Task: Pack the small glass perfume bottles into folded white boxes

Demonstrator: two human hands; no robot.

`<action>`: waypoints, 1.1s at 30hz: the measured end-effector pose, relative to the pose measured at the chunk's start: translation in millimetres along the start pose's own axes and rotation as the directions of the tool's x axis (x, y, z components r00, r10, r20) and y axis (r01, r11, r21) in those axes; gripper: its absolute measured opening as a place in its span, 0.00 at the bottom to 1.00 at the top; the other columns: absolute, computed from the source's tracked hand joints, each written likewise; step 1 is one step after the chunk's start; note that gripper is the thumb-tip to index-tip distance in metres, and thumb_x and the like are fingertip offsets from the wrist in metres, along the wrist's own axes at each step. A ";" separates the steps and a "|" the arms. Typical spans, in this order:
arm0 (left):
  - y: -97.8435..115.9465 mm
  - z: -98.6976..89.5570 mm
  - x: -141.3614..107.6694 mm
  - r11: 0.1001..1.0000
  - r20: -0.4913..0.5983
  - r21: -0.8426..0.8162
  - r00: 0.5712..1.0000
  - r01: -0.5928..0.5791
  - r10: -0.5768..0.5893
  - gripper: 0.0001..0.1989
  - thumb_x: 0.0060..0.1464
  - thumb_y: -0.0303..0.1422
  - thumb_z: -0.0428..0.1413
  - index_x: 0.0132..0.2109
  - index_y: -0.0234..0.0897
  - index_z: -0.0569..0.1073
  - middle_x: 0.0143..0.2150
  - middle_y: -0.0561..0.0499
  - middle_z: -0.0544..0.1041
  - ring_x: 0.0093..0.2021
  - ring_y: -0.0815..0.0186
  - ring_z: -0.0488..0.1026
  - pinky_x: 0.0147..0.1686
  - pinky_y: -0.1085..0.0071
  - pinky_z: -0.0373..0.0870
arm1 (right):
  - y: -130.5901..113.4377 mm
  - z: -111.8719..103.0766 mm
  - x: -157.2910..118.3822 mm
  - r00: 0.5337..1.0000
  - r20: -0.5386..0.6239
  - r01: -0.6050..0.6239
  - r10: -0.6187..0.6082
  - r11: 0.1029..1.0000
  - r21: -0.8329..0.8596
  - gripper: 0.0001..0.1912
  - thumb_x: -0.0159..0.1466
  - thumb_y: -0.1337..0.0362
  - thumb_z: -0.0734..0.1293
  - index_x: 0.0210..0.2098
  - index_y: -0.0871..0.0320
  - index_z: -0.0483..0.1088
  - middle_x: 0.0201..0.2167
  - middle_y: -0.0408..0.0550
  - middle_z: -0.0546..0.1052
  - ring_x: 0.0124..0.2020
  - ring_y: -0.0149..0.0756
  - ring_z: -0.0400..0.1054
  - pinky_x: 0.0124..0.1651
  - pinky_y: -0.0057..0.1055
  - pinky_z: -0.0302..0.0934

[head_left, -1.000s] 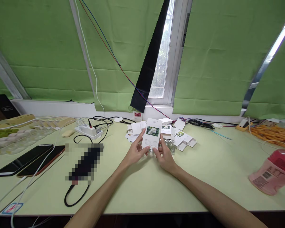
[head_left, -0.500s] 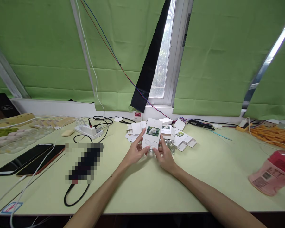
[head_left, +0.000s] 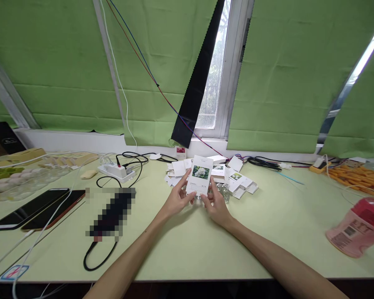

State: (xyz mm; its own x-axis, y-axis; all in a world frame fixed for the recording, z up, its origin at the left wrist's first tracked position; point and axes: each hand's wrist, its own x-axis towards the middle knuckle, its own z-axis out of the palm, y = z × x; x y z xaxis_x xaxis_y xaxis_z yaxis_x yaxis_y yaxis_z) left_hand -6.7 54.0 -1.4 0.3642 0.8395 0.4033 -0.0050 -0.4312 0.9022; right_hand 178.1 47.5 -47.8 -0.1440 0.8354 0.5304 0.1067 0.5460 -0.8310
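Upright between my hands is a white box with a picture of white flowers on its front. My left hand grips its lower left edge, thumb on the front face. On the lower right edge, my right hand is closed in the same way. Behind it lies a loose pile of white boxes, some with flower pictures. Small clear glass-like items sit just right of the held box, partly hidden by my right hand.
Two phones and a blurred dark device with a cable lie on the left. A power strip stands behind them. To the right are a pink jar and orange pieces. Egg-tray-like packaging is at the far left.
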 end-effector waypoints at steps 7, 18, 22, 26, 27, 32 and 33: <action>-0.1 -0.3 -0.4 1.000 -0.002 -0.001 1.000 0.004 -0.004 0.44 0.59 0.37 0.60 0.75 0.51 0.45 0.59 0.41 0.71 0.29 0.74 0.70 0.31 0.73 0.76 | -0.1 0.3 0.1 1.000 -0.001 0.000 0.000 1.000 -0.004 0.42 0.70 0.57 0.63 0.75 0.51 0.36 0.55 0.58 0.72 0.27 0.30 0.69 0.25 0.29 0.64; -3.3 -1.4 -0.2 1.000 0.009 -0.009 1.000 0.010 -0.009 0.45 0.60 0.37 0.60 0.75 0.50 0.44 0.59 0.41 0.71 0.31 0.73 0.71 0.32 0.72 0.76 | 1.5 0.1 -0.1 1.000 0.007 -0.002 0.002 1.000 0.000 0.41 0.70 0.57 0.62 0.75 0.51 0.36 0.56 0.57 0.72 0.28 0.30 0.69 0.26 0.28 0.64; -4.3 -1.7 -0.2 1.000 0.009 -0.007 1.000 0.008 -0.008 0.44 0.60 0.38 0.60 0.75 0.50 0.44 0.58 0.41 0.71 0.31 0.73 0.71 0.32 0.72 0.76 | 2.3 0.1 0.0 1.000 0.006 0.001 -0.001 1.000 0.000 0.41 0.70 0.57 0.62 0.75 0.50 0.37 0.58 0.58 0.71 0.29 0.30 0.70 0.28 0.29 0.65; -3.4 -1.7 -0.6 1.000 0.003 -0.001 1.000 0.012 -0.012 0.45 0.59 0.38 0.60 0.75 0.50 0.44 0.56 0.42 0.72 0.31 0.72 0.71 0.32 0.71 0.76 | 2.5 -0.2 0.2 1.000 0.005 0.006 -0.006 1.000 -0.002 0.41 0.70 0.57 0.62 0.75 0.50 0.37 0.58 0.57 0.71 0.29 0.31 0.70 0.30 0.30 0.68; -2.7 -1.5 -0.6 1.000 0.002 0.000 1.000 0.014 -0.014 0.45 0.59 0.38 0.60 0.75 0.50 0.44 0.56 0.42 0.72 0.31 0.72 0.71 0.32 0.71 0.77 | 2.5 -0.2 0.2 1.000 0.005 0.007 -0.007 1.000 -0.004 0.41 0.70 0.57 0.63 0.75 0.50 0.37 0.57 0.57 0.72 0.29 0.31 0.71 0.30 0.30 0.68; 0.6 -0.8 -0.7 1.000 -0.003 0.010 1.000 0.021 -0.021 0.45 0.58 0.38 0.61 0.75 0.50 0.45 0.57 0.42 0.72 0.30 0.73 0.71 0.31 0.71 0.77 | 4.0 -0.4 -0.3 1.000 0.003 0.010 -0.010 1.000 -0.009 0.41 0.70 0.57 0.63 0.75 0.49 0.37 0.57 0.57 0.72 0.30 0.32 0.71 0.29 0.30 0.67; 0.8 -0.8 -0.7 1.000 -0.003 0.011 1.000 0.021 -0.021 0.45 0.58 0.38 0.61 0.75 0.50 0.45 0.57 0.42 0.72 0.30 0.74 0.70 0.31 0.71 0.77 | 4.3 -0.3 -0.3 1.000 0.004 0.010 -0.010 1.000 -0.007 0.41 0.70 0.57 0.63 0.75 0.49 0.37 0.58 0.57 0.71 0.30 0.32 0.71 0.29 0.30 0.67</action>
State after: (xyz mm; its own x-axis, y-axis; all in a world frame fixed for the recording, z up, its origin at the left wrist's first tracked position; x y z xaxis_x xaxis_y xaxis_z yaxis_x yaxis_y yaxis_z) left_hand -7.6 53.3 -0.8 0.3616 0.8494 0.3843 0.0129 -0.4167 0.9090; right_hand 179.0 49.6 -51.5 -0.1493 0.8295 0.5382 0.1120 0.5550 -0.8243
